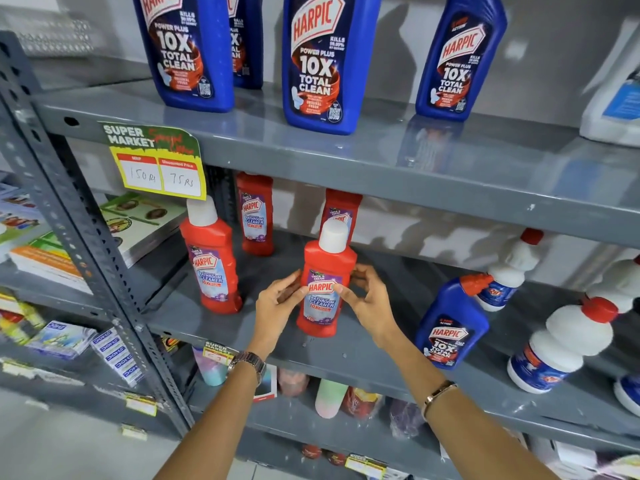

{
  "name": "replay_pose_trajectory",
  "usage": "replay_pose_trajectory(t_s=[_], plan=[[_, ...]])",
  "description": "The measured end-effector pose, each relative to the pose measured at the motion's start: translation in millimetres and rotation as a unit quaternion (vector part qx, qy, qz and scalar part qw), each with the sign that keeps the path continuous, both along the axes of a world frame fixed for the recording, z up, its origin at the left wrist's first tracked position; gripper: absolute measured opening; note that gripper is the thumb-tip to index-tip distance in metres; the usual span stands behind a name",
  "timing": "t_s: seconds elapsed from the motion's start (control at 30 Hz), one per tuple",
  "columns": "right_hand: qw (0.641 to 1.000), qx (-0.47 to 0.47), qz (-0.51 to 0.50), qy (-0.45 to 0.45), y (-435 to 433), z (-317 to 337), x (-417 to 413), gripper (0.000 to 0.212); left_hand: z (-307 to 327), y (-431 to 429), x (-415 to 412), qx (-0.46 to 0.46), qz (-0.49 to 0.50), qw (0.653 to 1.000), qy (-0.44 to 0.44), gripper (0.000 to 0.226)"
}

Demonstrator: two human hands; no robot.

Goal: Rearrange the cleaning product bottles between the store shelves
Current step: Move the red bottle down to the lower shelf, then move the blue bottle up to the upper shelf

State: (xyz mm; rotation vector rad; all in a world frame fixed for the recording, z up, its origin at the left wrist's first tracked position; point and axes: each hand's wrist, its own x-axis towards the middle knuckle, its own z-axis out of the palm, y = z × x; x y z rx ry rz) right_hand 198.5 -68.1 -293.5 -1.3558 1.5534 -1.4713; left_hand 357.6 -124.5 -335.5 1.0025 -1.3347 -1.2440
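Your left hand [277, 303] and right hand [372, 299] are both clasped around the red bathroom cleaner bottle [323, 282], which stands at the front of the middle shelf [381, 362]. It looks like you are setting or squaring it there, so keep an even grip on both sides, let its base sit flat, and turn the label outward before letting go. Its long axis is upright, tilted slightly, white cap pointing up.

At the centre of the frame we see a red Harpic bottle [325, 282] standing upright on the grey middle shelf [381, 362], the left hand [277, 306] and right hand [369, 299] touching its label from either side, fingers spread.
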Motion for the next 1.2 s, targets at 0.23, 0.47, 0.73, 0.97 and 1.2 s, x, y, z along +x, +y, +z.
replay_pose_trajectory(t_s=[0.23, 0.47, 0.73, 0.97, 1.2], plan=[[0.991, -0.068, -0.105, 0.041, 49, -1, -18, 0.037, -34, 44, -12, 0.050, 0.117, 0.987, 0.100, 0.032], [0.933, -0.147, -0.305, 0.123, 113, 2, -93, 0.036, -44, 92, -92, 0.065, -0.046, 0.996, 0.040, 0.027], [0.977, -0.008, -0.214, 0.023, 137, -22, -166, 0.068, -4, 92, -174, 0.003, -0.179, 0.983, -0.040, 0.059], [0.993, 0.004, -0.118, 0.001, 123, -26, -172, 0.055, -5, 93, -189, -0.007, -0.148, 0.988, -0.035, 0.050], [0.993, -0.009, -0.118, 0.029, 124, -25, -171, 0.047, 3, 105, -189, -0.021, -0.111, 0.993, -0.042, 0.044]])
